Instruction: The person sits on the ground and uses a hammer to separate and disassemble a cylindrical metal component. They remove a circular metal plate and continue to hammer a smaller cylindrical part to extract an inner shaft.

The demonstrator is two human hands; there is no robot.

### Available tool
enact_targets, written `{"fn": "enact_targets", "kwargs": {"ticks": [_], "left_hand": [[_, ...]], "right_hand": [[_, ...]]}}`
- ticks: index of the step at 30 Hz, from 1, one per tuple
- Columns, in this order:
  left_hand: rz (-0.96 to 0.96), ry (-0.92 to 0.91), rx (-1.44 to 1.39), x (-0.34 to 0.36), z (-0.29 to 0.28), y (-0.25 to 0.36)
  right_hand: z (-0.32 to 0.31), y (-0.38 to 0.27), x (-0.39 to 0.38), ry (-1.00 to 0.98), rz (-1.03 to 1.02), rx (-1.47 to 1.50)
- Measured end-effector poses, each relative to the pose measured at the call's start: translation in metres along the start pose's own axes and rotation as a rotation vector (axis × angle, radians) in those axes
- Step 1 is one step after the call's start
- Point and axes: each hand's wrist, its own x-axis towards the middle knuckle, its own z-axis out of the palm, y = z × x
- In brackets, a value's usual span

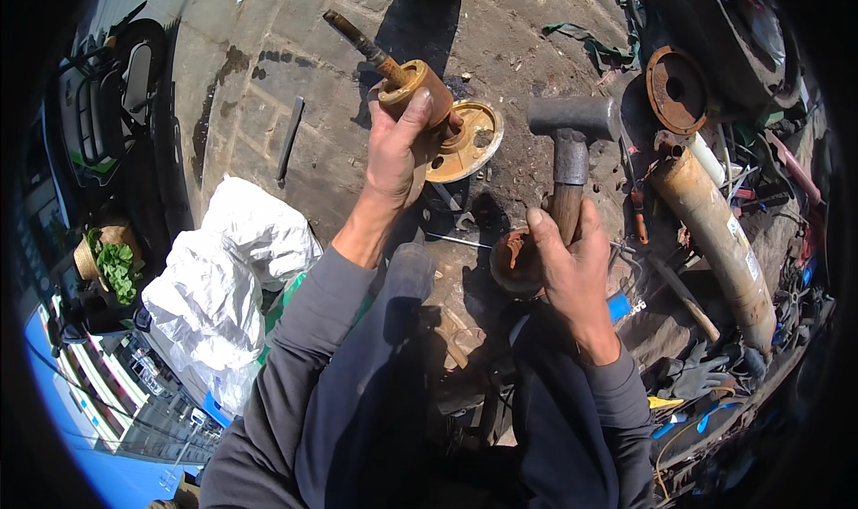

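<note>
My left hand (395, 156) is closed around a rusty cylindrical metal part (433, 87) with a shaft (362, 46) sticking out at its upper left. A yellowish round flange (478, 144) with holes shows just beyond the fingers; whether it is joined to the cylinder is partly hidden by the hand. My right hand (576, 272) grips the wooden handle of a hammer (572, 120), whose dark steel head points away from me. Head and held part are apart. Beside my right fingers lies a rusty rounded piece (515, 263). A wrench (458, 207) rests on the ground below the flange.
A flat metal bar (291, 138) lies on the paving at left, near a white sack (210, 286). At right are a rusty ring plate (677, 89), a long rusty pipe (719, 245), a screwdriver (638, 216), gloves (695, 375) and scattered tools. A vehicle (98, 107) stands far left.
</note>
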Motion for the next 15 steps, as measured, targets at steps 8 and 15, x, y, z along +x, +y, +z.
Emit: {"fn": "enact_targets", "kwargs": {"ticks": [8,15], "left_hand": [[-0.125,-0.09,-0.063,-0.019,0.018,-0.009],[-0.263,-0.283,0.049,-0.015,0.0,0.013]], "right_hand": [[0.035,0.009,0.04,-0.016,0.129,0.4],[0.004,-0.005,0.059,-0.147,0.255,0.582]]}}
